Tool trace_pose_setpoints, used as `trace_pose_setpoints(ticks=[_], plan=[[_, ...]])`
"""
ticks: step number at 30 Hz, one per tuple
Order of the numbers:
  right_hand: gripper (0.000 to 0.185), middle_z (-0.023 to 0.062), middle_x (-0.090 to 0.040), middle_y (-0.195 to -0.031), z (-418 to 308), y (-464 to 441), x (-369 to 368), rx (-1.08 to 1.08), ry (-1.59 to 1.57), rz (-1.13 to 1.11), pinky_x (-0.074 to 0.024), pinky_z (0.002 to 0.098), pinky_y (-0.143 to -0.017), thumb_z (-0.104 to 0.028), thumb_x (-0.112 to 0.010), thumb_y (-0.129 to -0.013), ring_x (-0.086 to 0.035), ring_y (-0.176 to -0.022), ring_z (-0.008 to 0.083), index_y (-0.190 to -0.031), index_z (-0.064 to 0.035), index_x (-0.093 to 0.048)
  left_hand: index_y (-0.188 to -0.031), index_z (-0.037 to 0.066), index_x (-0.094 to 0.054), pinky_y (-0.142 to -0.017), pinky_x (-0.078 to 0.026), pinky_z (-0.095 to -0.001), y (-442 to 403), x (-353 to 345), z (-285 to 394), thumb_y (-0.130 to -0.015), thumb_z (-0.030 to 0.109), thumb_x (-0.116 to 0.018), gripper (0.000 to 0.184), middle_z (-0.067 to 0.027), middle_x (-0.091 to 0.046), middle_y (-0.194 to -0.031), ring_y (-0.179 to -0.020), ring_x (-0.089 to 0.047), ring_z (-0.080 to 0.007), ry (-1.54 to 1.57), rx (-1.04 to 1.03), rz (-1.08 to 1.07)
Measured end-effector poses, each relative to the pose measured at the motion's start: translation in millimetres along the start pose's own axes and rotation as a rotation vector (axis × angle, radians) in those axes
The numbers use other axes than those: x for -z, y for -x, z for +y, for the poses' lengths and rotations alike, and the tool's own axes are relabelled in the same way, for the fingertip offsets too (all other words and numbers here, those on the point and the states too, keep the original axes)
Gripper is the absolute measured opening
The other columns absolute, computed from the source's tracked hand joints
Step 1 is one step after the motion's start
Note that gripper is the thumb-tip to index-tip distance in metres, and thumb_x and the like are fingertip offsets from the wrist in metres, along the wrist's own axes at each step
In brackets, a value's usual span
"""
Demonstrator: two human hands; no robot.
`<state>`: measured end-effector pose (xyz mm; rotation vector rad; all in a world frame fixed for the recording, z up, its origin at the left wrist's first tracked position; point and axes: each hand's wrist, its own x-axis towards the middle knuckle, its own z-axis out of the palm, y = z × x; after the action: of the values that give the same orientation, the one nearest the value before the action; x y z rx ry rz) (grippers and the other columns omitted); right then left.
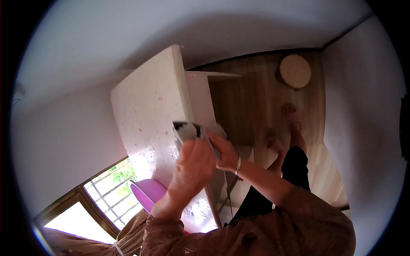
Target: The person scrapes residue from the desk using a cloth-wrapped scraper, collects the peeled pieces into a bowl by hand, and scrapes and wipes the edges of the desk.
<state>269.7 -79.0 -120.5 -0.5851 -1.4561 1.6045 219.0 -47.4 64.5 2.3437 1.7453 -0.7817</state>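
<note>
My left hand (194,161) is closed on a grey-and-white item (186,131), soft-looking and blurred, with a dark patch along its top. Beside it, my right hand (225,154) grips the same item, and a pale bunched part sticks out above its fingers. Both hands are close together over the edge of a white table (147,100), whose top has scattered pinkish marks and shiny spots. Nearer to my left forearm stands a purple basin (149,192) on the tabletop.
A round pale stool (295,71) stands on the wooden floor (252,100). Bare feet show on that floor at the right. At lower left are a barred window (113,192) and a tied brown curtain (130,228). White walls surround the table.
</note>
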Motion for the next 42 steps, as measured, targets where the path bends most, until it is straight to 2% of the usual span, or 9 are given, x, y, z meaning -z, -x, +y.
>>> trace_pose_setpoints(ticks=[4,6,8,14,18,20,36,38,42], plan=[[0.085,0.0148,-0.054,-0.092,-13,-2,15,0.01,0.033,-0.068,-0.0477,0.0356,-0.068,-0.008,-0.063,-0.054,-0.054,-0.079,0.0314,-0.132,-0.005,-0.03,-0.079,0.001,-0.059,-0.072,-0.04,-0.0351,6,-12,-1,-0.056,0.009,-0.055,0.025,-0.009,-0.056,-0.088,-0.083,-0.052,-0.0227,0.03,0.015,0.288],[0.086,0.0144,-0.053,-0.088,-20,-32,17,-0.046,0.285,-0.079,-0.0488,0.0367,-0.064,-0.009,-0.066,-0.056,-0.055,-0.075,0.0315,-0.133,-0.0078,-0.029,-0.08,0.001,-0.059,-0.076,-0.04,-0.0393,5,-15,-22,-0.058,0.008,-0.055,0.023,-0.0064,-0.059,-0.092,-0.086,-0.052,-0.0243,0.163,0.112,0.418],[0.084,0.0139,-0.051,-0.084,-35,-69,24,-0.055,0.513,-0.092,-0.0493,0.0377,-0.059,-0.013,-0.068,-0.057,-0.056,-0.07,0.0311,-0.132,-0.0102,-0.03,-0.086,0.0,-0.061,-0.08,-0.041,-0.0379,-1,-16,-48,-0.059,0.004,-0.055,0.028,-0.0094,-0.058,-0.097,-0.088,-0.052,-0.0261,0.062,0.16,0.476],[0.075,0.0127,-0.051,-0.081,-73,-122,38,-0.096,0.924,-0.156,-0.0483,0.0356,-0.052,-0.018,-0.068,-0.059,-0.057,-0.06,0.0261,-0.127,-0.0093,-0.037,-0.086,0.004,-0.064,-0.081,-0.041,-0.0368,-18,-35,-93,-0.053,-0.008,-0.054,0.036,-0.0057,-0.063,-0.093,-0.09,-0.053,-0.027,0.365,0.23,0.715],[0.07,0.0122,-0.051,-0.079,-89,-109,38,-0.165,0.943,-0.224,-0.0474,0.0356,-0.051,-0.018,-0.066,-0.061,-0.056,-0.054,0.0256,-0.125,-0.0076,-0.04,-0.084,0.006,-0.064,-0.081,-0.042,-0.0364,-7,-44,-78,-0.052,-0.009,-0.052,0.037,-0.0051,-0.063,-0.093,-0.089,-0.054,-0.0266,0.463,0.265,0.754],[0.075,0.0122,-0.05,-0.078,-92,-111,42,-0.148,0.985,-0.216,-0.0468,0.0349,-0.05,-0.012,-0.066,-0.055,-0.054,-0.054,0.0274,-0.125,-0.0111,-0.04,-0.084,0.006,-0.065,-0.08,-0.042,-0.0364,-12,-45,-77,-0.051,-0.009,-0.052,0.038,-0.0049,-0.063,-0.093,-0.087,-0.054,-0.0263,0.459,0.267,0.791],[0.072,0.0124,-0.05,-0.078,-82,-174,46,0.005,1.142,-0.214,-0.0461,0.0357,-0.047,-0.011,-0.065,-0.056,-0.054,-0.052,0.0282,-0.124,-0.0107,-0.042,-0.084,0.006,-0.065,-0.08,-0.041,-0.0373,-54,-50,-109,-0.055,-0.008,-0.047,0.037,-0.0053,-0.063,-0.092,-0.091,-0.053,-0.027,0.495,0.409,1.015],[0.072,0.0122,-0.05,-0.078,-95,-161,45,-0.123,1.162,-0.246,-0.0461,0.0353,-0.048,-0.01,-0.065,-0.055,-0.054,-0.053,0.0277,-0.124,-0.011,-0.042,-0.084,0.006,-0.065,-0.08,-0.042,-0.0368,-46,-54,-99,-0.054,-0.008,-0.049,0.036,-0.0051,-0.063,-0.092,-0.09,-0.053,-0.0265,0.51,0.406,0.977],[0.074,0.0123,-0.05,-0.079,-89,-161,54,-0.092,1.153,-0.3,-0.046,0.0354,-0.048,-0.01,-0.065,-0.055,-0.054,-0.053,0.0277,-0.125,-0.0111,-0.041,-0.084,0.005,-0.065,-0.08,-0.041,-0.0368,-48,-52,-89,-0.058,-0.006,-0.051,0.031,-0.0051,-0.063,-0.093,-0.091,-0.053,-0.0258,0.504,0.419,1.018]])
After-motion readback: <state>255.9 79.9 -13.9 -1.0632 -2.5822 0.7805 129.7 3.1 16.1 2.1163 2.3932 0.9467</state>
